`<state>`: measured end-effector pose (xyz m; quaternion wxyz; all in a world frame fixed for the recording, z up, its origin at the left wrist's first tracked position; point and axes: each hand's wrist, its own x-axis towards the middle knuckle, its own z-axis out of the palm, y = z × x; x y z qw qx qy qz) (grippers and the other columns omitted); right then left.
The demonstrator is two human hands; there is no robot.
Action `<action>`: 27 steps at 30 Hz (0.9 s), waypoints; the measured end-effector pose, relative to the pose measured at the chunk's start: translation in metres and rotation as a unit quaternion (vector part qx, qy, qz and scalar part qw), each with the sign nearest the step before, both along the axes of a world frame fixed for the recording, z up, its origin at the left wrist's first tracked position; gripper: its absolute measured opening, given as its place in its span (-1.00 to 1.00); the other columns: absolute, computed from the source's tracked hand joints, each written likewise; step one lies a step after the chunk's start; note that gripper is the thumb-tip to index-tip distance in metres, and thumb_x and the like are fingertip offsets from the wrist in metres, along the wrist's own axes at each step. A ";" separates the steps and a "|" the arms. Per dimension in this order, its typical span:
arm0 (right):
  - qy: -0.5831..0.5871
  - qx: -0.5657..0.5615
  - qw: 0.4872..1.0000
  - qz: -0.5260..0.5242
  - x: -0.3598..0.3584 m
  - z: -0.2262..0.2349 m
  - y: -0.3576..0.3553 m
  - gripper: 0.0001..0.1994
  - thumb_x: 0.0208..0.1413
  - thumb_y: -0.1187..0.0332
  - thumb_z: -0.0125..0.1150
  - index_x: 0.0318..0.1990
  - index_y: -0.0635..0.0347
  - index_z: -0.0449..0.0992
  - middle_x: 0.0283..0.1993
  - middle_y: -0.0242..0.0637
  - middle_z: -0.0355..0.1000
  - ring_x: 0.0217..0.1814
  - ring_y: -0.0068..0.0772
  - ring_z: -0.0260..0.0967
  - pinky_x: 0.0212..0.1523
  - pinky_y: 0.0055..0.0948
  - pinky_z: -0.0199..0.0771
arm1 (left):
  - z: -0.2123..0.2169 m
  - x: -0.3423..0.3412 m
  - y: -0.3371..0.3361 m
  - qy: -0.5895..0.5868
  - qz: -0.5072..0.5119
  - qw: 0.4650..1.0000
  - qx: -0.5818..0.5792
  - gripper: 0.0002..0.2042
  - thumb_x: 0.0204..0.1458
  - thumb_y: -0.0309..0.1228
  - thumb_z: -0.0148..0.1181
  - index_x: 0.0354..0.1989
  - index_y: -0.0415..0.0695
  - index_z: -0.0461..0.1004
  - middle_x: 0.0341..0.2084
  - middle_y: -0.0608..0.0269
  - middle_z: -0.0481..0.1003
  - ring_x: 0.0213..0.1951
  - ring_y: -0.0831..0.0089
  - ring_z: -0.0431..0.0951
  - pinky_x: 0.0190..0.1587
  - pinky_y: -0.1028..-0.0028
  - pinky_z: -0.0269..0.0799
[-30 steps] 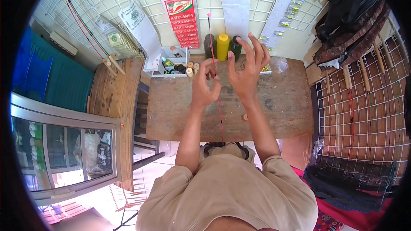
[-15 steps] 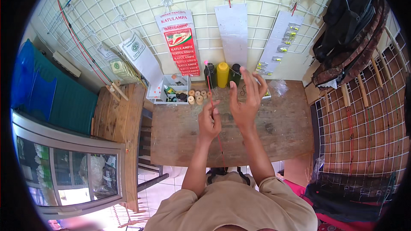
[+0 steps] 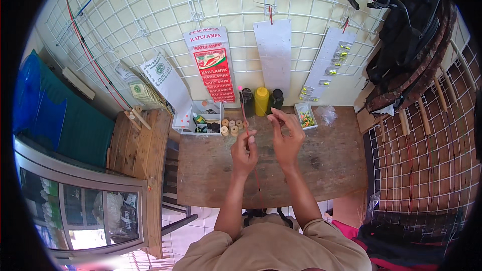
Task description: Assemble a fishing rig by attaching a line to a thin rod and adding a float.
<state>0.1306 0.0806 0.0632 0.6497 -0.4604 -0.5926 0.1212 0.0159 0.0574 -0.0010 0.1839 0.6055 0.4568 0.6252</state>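
Observation:
Over the wooden table (image 3: 311,170), my left hand (image 3: 244,155) pinches a thin red rod (image 3: 243,109) between thumb and fingers. The rod stands tilted, its pink tip up near the dark bottles and its lower end passing below the hand. To its right, my right hand (image 3: 287,143) is raised, with thumb and index finger brought together. Whatever lies in that pinch is too fine to make out. Beyond the hands are several wooden spools (image 3: 234,126) and a yellow bottle (image 3: 261,101) between two dark bottles.
A white divided box (image 3: 206,129) with small bottles stands at the back left. Back right, a small white box (image 3: 306,116) holds colourful bits beside a crumpled clear bag (image 3: 327,115). Packets hang on the white wire grid (image 3: 241,0). A glass-paned cabinet (image 3: 83,206) is at left.
My right hand has come down and its spread fingers have closed into a pinch. My left hand keeps its hold on the red rod. The view has tipped up slightly.

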 end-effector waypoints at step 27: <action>0.179 0.038 0.931 0.316 0.007 -0.034 -0.027 -0.78 0.07 0.74 0.04 -0.27 0.21 0.23 -0.17 -0.14 0.43 -0.05 -0.39 0.44 -0.06 -0.44 0.46 | -0.002 -0.008 0.004 -0.170 -0.029 0.985 -0.029 -0.84 -0.01 -0.57 0.26 -0.25 -0.20 0.46 -0.44 0.39 0.45 -0.42 0.63 0.46 -0.44 0.66 0.30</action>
